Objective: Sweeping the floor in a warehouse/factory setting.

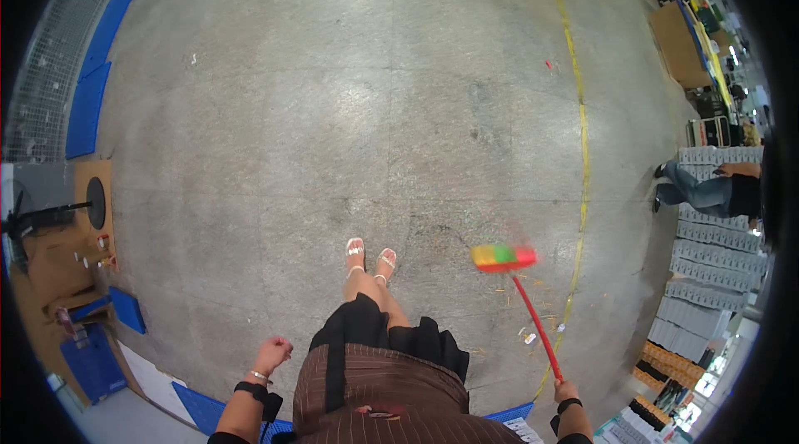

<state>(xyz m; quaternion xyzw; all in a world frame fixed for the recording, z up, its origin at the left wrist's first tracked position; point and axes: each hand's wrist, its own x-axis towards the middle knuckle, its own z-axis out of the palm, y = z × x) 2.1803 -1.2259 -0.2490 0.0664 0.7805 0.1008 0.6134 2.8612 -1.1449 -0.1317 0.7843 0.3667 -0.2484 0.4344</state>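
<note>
My right hand [566,391], at the lower right, is wrapped round the red handle of a broom [537,323]. The broom's head has yellow, green and red bristles, blurred by motion, and it is down by the floor to the right of my feet. Bits of straw-like litter [516,298] and a small white scrap [529,337] lie beside the handle. At the lower left my left hand [273,354] hangs away from the broom, its fingers curled in with nothing showing in them. Dark bands circle both wrists.
A yellow line [584,153] runs along the concrete floor [333,136] on the right. Beyond it a person [707,192] stands by stacked white boxes [716,257]. Blue panels [90,107], a black round-based stand [96,203] and cardboard line the left. A red scrap [548,64] lies farther off.
</note>
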